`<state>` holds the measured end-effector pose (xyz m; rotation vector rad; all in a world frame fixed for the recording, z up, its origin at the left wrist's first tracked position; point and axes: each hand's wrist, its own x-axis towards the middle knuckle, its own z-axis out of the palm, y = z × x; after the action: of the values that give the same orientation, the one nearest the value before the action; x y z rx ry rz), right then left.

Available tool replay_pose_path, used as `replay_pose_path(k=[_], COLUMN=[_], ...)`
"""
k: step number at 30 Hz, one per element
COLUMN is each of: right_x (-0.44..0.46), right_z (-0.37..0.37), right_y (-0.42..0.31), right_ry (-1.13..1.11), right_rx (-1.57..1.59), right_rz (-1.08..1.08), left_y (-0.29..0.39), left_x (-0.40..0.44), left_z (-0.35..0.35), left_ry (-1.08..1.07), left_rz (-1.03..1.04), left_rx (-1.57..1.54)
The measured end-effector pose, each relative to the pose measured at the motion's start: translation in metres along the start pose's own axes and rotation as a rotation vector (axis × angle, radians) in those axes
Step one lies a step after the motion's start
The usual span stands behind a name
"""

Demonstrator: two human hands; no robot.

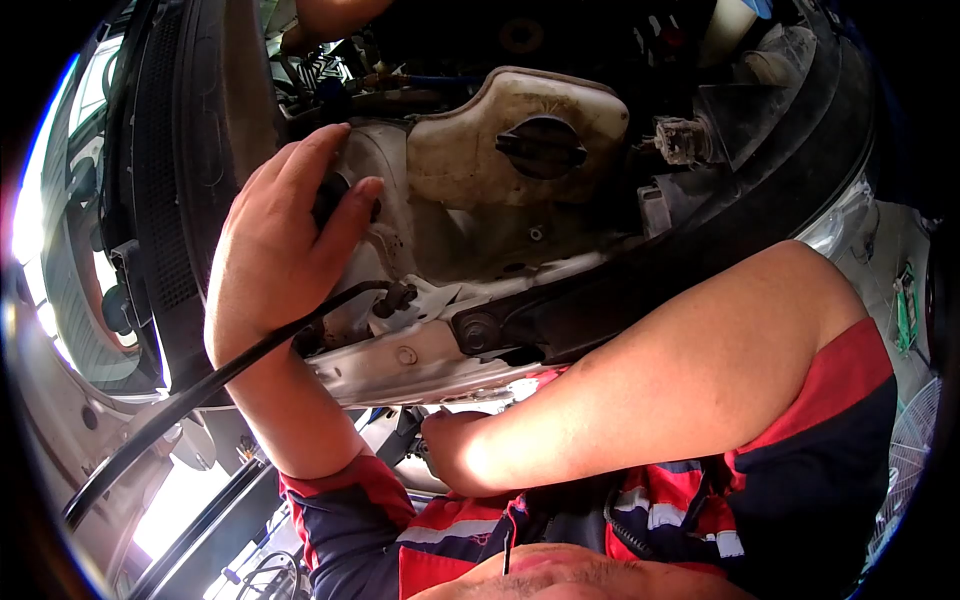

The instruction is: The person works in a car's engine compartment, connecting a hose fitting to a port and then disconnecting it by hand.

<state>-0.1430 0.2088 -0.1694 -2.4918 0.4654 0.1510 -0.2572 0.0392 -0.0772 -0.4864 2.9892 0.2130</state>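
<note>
Over the pale metal mount beside the engine bay, my left hand point(275, 230) is curled, its thumb and fingers around a dark round part point(330, 198). A black rod point(200, 390) runs across my left wrist. Below the car's fender edge point(400, 352), my right hand point(458, 450) is closed beside dark parts; its fingertips and what they hold are hidden. A dirty, pale plastic reservoir point(460, 145) with a black cap point(541, 147) lies right of my left hand.
Part of another person's bare skin point(340, 15) shows at the top. The windshield point(65, 260) is at the left. A loose-looking connector point(682, 140) stands right of the reservoir. A wire fan guard point(910, 450) and a green object point(906, 308) are at the right.
</note>
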Motion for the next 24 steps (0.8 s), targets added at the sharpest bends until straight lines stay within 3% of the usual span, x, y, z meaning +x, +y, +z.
replay_pose_path(k=[9, 11, 24], right_x=[-0.037, -0.037, -0.043], right_z=[-0.016, -0.009, -0.024], right_y=[0.004, -0.002, 0.011], right_ry=[0.028, 0.1, 0.004], right_rx=[0.017, 0.1, 0.122], right_rz=[-0.007, 0.117, 0.043], left_y=[0.001, 0.0, -0.001], left_x=[-0.001, -0.001, -0.001], left_z=[0.001, 0.001, 0.002], left_ry=[0.001, 0.006, 0.004], left_rz=[-0.029, -0.018, -0.012], left_rx=[-0.002, -0.001, 0.028])
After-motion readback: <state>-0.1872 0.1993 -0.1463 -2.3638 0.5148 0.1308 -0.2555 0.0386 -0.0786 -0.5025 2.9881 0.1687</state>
